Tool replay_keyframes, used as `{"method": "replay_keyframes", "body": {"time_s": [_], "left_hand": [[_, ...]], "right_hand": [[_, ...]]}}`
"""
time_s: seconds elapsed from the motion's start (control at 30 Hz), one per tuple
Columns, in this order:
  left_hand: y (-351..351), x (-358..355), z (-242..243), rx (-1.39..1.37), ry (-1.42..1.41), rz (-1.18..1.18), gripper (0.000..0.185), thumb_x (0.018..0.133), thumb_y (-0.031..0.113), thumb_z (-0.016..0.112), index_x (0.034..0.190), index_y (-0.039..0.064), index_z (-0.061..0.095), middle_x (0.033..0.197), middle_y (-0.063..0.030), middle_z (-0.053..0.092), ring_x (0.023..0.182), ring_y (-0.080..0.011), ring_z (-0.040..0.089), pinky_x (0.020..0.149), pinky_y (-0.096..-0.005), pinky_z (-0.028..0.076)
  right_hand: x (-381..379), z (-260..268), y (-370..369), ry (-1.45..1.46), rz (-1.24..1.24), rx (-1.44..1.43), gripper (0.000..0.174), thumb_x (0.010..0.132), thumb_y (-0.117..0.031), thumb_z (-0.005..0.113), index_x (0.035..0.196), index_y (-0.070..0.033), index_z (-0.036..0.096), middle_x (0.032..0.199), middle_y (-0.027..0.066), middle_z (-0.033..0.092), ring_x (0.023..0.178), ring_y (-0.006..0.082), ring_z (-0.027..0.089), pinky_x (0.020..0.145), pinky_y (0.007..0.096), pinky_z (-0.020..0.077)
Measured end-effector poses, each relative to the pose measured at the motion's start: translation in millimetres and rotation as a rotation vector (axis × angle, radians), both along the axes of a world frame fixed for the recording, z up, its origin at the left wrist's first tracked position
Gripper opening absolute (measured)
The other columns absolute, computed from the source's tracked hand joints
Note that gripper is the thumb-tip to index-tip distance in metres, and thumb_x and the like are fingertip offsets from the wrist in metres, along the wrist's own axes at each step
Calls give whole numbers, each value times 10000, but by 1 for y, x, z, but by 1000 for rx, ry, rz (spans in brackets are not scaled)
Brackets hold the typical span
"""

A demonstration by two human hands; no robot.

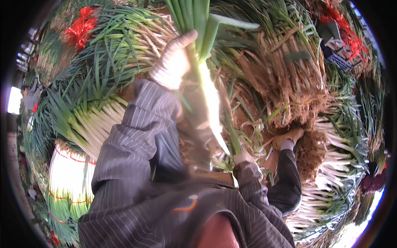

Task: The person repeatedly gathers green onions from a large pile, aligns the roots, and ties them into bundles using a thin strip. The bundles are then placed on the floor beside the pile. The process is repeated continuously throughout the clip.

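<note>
A large green onion (208, 90) hangs root end down in front of me, its white stalk overexposed. Its green upper part is gripped by my left hand (173, 60) in a pale knit glove, thumb in front and fingers partly behind. My right hand (244, 157), lower and to the right, is closed around a long green leaf (233, 138), close beside the stalk's lower tip. Its fingers are partly hidden by the leaf and glare. Pale peeled leaves (254, 133) lie just beyond that hand.
Untrimmed onions with soil-covered roots (288, 80) are heaped at upper right. Cleaned onions (96, 121) lie at left, above tied bundles (69, 176). More white stalks (328, 189) line the right. Red ties (81, 28) sit at upper left. A foot (288, 138) rests beside the roots.
</note>
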State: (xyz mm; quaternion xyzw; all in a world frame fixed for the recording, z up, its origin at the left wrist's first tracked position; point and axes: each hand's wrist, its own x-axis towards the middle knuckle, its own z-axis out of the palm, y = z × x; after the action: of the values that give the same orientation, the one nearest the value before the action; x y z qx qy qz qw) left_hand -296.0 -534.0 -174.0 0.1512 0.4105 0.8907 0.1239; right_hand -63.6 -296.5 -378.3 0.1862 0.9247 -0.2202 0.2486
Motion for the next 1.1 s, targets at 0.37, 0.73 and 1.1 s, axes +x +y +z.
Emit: {"method": "replay_keyframes", "body": {"time_s": [0.37, 0.73, 1.1], "left_hand": [[27, -11, -49, 104, -90, 30, 473, 816, 194, 746, 1227, 58, 556, 1101, -106, 633, 989, -276, 619, 895, -470, 510], [33, 8, -33, 13, -357, 116, 440, 852, 386, 712, 1097, 34, 616, 896, -68, 662, 790, -208, 636, 721, -348, 546], [41, -5, -14, 230, -175, -78, 427, 876, 500, 659, 931, 78, 633, 705, -44, 661, 585, -179, 650, 600, -346, 574]], "right_hand": [[-154, 139, -68, 769, -154, -783, 634, 859, -675, 537, 970, -60, 638, 836, 145, 663, 749, 295, 630, 691, 438, 509], [-162, 148, -109, 851, -168, -131, 429, 929, -411, 460, 776, -58, 649, 682, 155, 666, 574, 356, 650, 610, 458, 534], [-151, 165, -60, 521, -371, -1481, 564, 809, -415, 754, 1190, -45, 567, 986, 32, 581, 887, 137, 536, 795, 303, 449]]}}
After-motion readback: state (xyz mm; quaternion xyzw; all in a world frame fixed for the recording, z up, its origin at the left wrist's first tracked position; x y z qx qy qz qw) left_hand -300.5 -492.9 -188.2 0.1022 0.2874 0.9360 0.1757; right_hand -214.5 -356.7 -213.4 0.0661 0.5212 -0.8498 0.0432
